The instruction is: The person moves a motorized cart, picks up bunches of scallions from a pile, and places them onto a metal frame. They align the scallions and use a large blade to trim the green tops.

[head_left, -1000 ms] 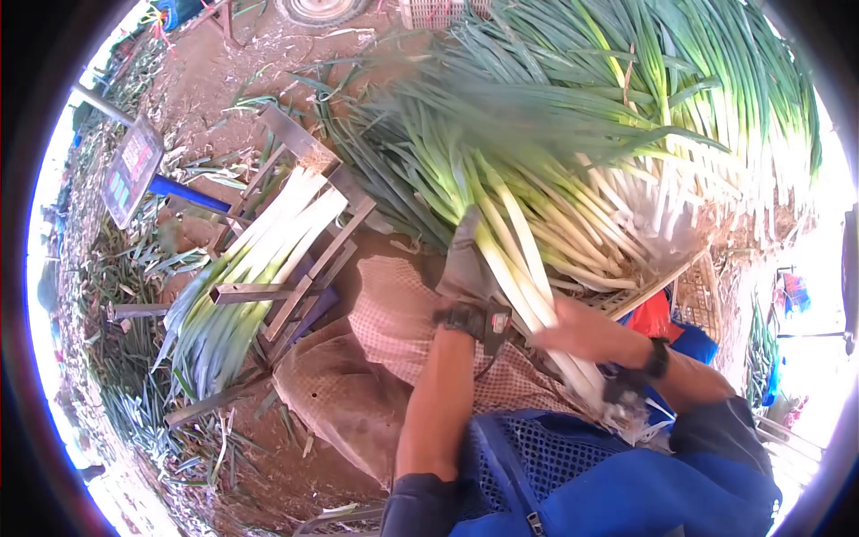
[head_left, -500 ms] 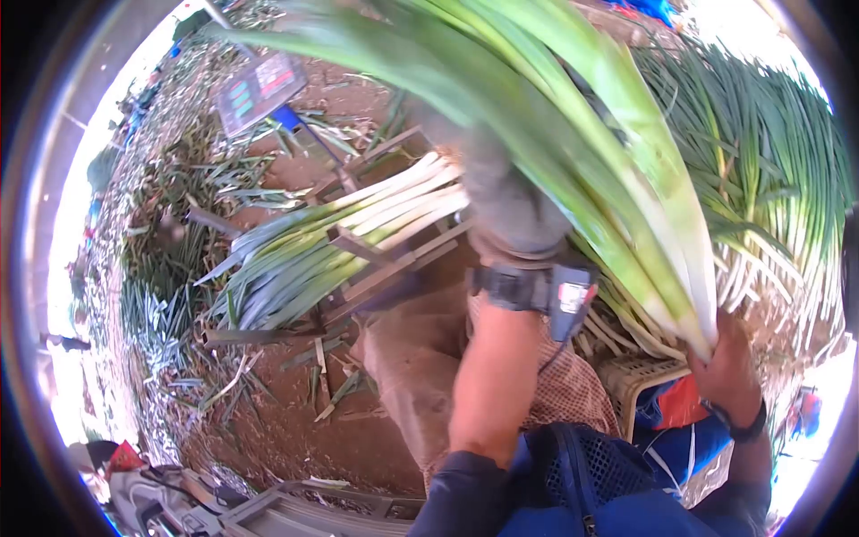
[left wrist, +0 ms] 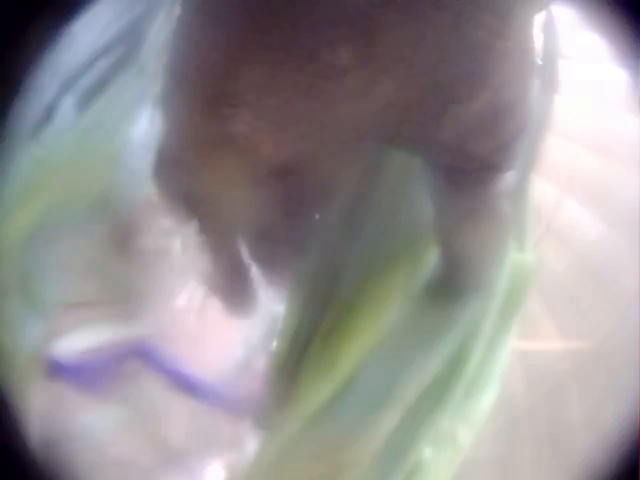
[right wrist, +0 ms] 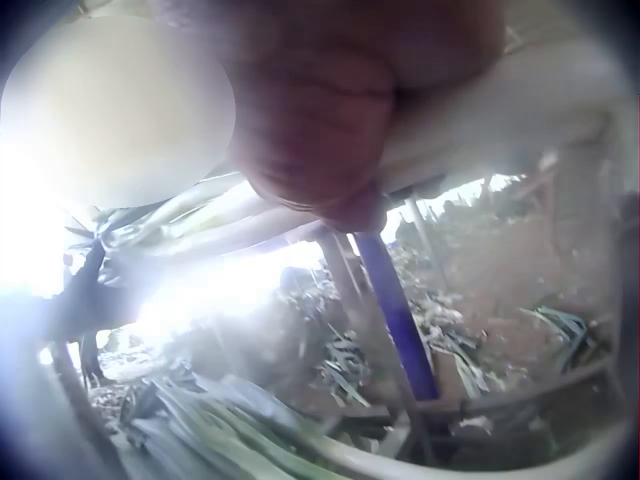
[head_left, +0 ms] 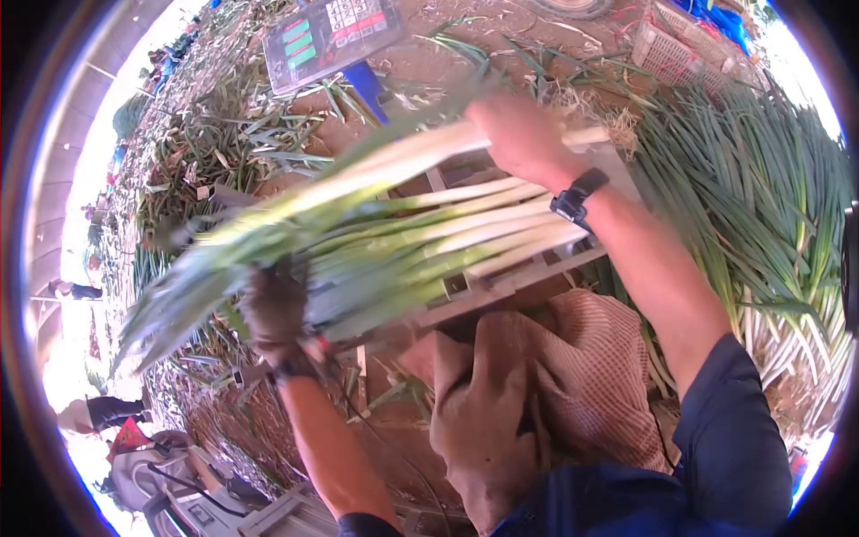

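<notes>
Above a metal rack (head_left: 501,285) in the head view, a blurred bunch of leeks (head_left: 394,159) stretches leftward, with its roots at the right. My bare right hand (head_left: 519,134) grips its white stems; the right wrist view shows curled fingers (right wrist: 310,130) around them. My gloved left hand (head_left: 276,309) is at the green leaves on the left. In the left wrist view, blurred leaves (left wrist: 360,320) run between the thumb and fingers of that hand (left wrist: 340,120). More leeks (head_left: 501,228) lie on the rack just below the held bunch.
A scale display (head_left: 331,40) on a blue post (head_left: 365,89) stands behind the rack. Piled leeks (head_left: 743,188) fill the right side, with a crate (head_left: 684,45) beyond. Leaf scraps litter the ground at left. A cloth (head_left: 546,385) covers the knees.
Both hands have moved left with the bunch, from the pile side to over the rack. The leaves now point left, and the head view has turned left.
</notes>
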Tool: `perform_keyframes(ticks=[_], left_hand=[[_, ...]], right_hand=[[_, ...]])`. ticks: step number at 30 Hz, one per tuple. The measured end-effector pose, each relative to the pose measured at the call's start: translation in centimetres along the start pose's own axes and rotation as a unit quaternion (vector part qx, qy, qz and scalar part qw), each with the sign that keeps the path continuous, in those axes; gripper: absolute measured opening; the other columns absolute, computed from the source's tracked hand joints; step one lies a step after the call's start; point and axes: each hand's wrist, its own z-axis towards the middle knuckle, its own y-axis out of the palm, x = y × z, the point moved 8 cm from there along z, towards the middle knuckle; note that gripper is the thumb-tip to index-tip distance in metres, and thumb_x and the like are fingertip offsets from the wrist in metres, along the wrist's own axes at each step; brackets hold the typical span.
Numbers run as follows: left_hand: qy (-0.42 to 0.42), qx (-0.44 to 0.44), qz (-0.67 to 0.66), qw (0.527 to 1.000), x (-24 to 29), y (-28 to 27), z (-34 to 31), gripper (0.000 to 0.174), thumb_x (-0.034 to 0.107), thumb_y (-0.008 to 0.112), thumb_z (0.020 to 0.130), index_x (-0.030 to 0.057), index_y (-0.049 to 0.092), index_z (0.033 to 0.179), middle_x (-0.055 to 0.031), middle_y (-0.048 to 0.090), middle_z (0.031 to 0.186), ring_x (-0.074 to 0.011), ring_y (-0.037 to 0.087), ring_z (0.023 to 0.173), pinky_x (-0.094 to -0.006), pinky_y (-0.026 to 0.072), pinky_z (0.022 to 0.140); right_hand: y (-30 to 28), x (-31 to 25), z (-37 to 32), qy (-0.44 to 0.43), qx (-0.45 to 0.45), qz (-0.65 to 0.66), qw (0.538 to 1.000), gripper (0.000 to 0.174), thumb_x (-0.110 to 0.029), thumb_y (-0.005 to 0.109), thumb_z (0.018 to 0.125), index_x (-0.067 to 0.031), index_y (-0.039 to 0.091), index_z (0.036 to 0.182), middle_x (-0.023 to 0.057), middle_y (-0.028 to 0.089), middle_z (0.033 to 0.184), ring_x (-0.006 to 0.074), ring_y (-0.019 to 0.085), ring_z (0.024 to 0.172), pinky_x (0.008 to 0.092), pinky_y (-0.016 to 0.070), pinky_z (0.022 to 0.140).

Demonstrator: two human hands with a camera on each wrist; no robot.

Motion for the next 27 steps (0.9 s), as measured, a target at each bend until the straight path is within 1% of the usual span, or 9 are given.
perform_keyframes(ticks=[1,2,4,7,11,14,21,24,27], left_hand=[[0.045,-0.044,-0.453,0.889,2.0,6.3,-0.5,0.044,0.035,0.059,0.102,0.005,0.061,0.133,-0.0142,0.07,0.118,-0.0253,0.07,0.1,-0.0356,0.0587,0.087],[0.039,-0.12,-0.804,0.581,3.9,12.6,-1.2,0.039,0.022,0.066,0.099,0.0013,0.061,0.131,-0.0162,0.073,0.108,-0.0229,0.072,0.09,-0.0345,0.0613,0.083],[-0.148,-0.234,-0.855,0.438,8.1,12.2,-3.4,0.04,0.011,0.07,0.096,-0.0035,0.062,0.132,-0.0117,0.074,0.104,-0.0182,0.072,0.091,-0.0295,0.0587,0.086],[0.042,-0.097,-0.741,0.663,9.9,4.3,-0.9,0.035,0.015,0.073,0.095,-0.0042,0.068,0.124,-0.0107,0.074,0.1,-0.0177,0.072,0.088,-0.0284,0.0578,0.082],[0.207,0.158,-0.538,0.802,13.1,-3.8,6.5,0.037,0.023,0.073,0.094,-0.0001,0.07,0.122,-0.0146,0.075,0.114,-0.0289,0.071,0.105,-0.0389,0.0538,0.093],[0.239,0.125,-0.385,0.883,16.8,-0.4,11.3,0.04,0.029,0.073,0.091,0.0025,0.071,0.122,-0.0145,0.072,0.123,-0.0336,0.065,0.117,-0.0444,0.0485,0.102],[0.258,0.178,-0.452,0.835,17.0,1.2,11.2,0.031,0.031,0.073,0.087,0.0086,0.076,0.109,-0.0107,0.072,0.119,-0.0318,0.064,0.116,-0.0464,0.0453,0.103],[0.27,0.136,-0.488,0.819,17.8,1.1,11.5,0.024,0.024,0.075,0.085,0.009,0.078,0.103,-0.0099,0.074,0.113,-0.03,0.067,0.109,-0.0435,0.0483,0.099],[0.241,0.105,-0.545,0.796,18.0,1.1,11.9,0.02,0.016,0.076,0.083,0.0087,0.078,0.102,-0.0092,0.075,0.107,-0.029,0.069,0.104,-0.0413,0.0511,0.095]], right_hand=[[3.1,1.2,-0.4,0.008,-0.012,-0.012,1.0,0.016,0.0,0.056,0.089,-0.0047,0.057,0.104,0.0112,0.064,0.091,0.0298,0.065,0.092,0.0447,0.0488,0.082],[6.8,2.9,-1.8,0.023,-0.04,-0.054,0.997,0.016,-0.002,0.056,0.09,-0.0055,0.057,0.106,0.0111,0.065,0.092,0.03,0.065,0.094,0.0464,0.0477,0.084],[12.6,6.5,-4.7,0.049,-0.096,-0.141,0.984,0.016,-0.006,0.055,0.093,-0.0071,0.058,0.108,0.0107,0.067,0.096,0.0303,0.066,0.098,0.0499,0.0455,0.088],[13.8,7.4,-5.5,0.12,-0.219,-0.138,0.958,0.024,-0.005,0.056,0.092,-0.0066,0.059,0.117,0.0111,0.067,0.108,0.03,0.062,0.11,0.0513,0.0426,0.093],[12.8,7.9,-5.2,0.11,-0.221,-0.09,0.965,0.041,-0.005,0.062,0.087,-0.0092,0.059,0.128,0.0124,0.064,0.116,0.0315,0.057,0.118,0.0512,0.0416,0.097],[10.2,7.0,-5.7,0.115,-0.201,0.001,0.973,0.053,-0.012,0.07,0.084,-0.0127,0.057,0.135,0.0117,0.061,0.121,0.0338,0.053,0.123,0.0512,0.0404,0.102],[11.0,2.5,0.2,0.107,-0.134,0.157,0.973,0.043,-0.019,0.079,0.083,-0.0118,0.067,0.124,0.0127,0.064,0.108,0.0352,0.057,0.11,0.0484,0.045,0.093],[14.0,-0.2,1.2,0.034,-0.193,0.071,0.978,0.037,-0.021,0.08,0.081,-0.01,0.072,0.116,0.0115,0.064,0.101,0.0339,0.059,0.102,0.0475,0.0458,0.088],[14.5,-1.1,2.1,0.037,-0.123,0.082,0.988,0.014,-0.014,0.075,0.075,-0.0085,0.071,0.088,0.0087,0.062,0.089,0.031,0.059,0.095,0.0481,0.0453,0.083]])
